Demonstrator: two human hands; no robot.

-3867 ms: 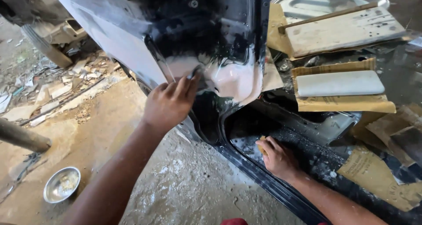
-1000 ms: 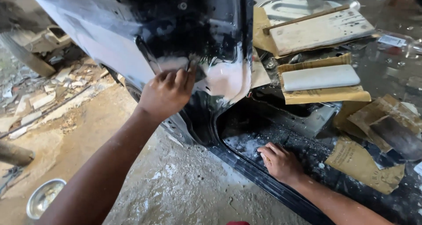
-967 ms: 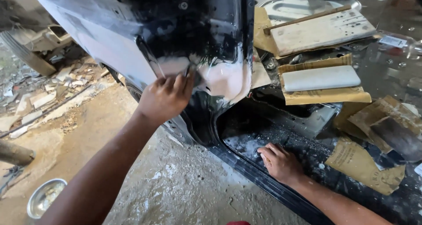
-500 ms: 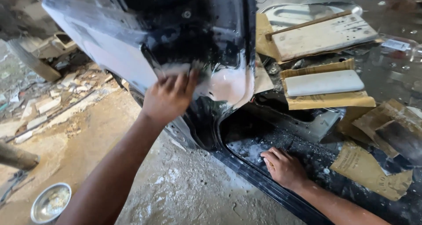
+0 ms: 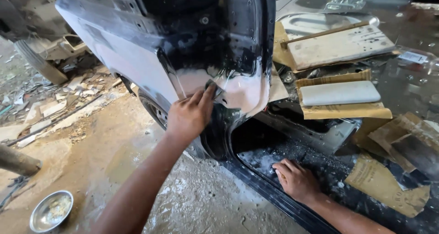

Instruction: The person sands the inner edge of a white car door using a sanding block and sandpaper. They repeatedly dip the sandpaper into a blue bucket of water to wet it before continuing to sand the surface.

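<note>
My left hand (image 5: 191,115) presses a small dark sanding pad (image 5: 214,86) against the lower corner of a black car door (image 5: 201,42). That corner carries a patch of whitish filler (image 5: 240,91). The pad is mostly hidden under my fingertips. My right hand (image 5: 297,180) lies flat, fingers together, on the dusty black door sill (image 5: 270,195) of the car body, with nothing in it.
A metal bowl (image 5: 51,210) sits on the dusty concrete floor at the lower left. Cardboard pieces (image 5: 384,188), a white block (image 5: 339,93) and a wooden-handled tool (image 5: 327,32) lie inside the car. Rubble and a tyre (image 5: 39,62) are at the left.
My left hand with the pad has slid back and forth over the filler patch, now a little to the right. My right hand stays on the sill.
</note>
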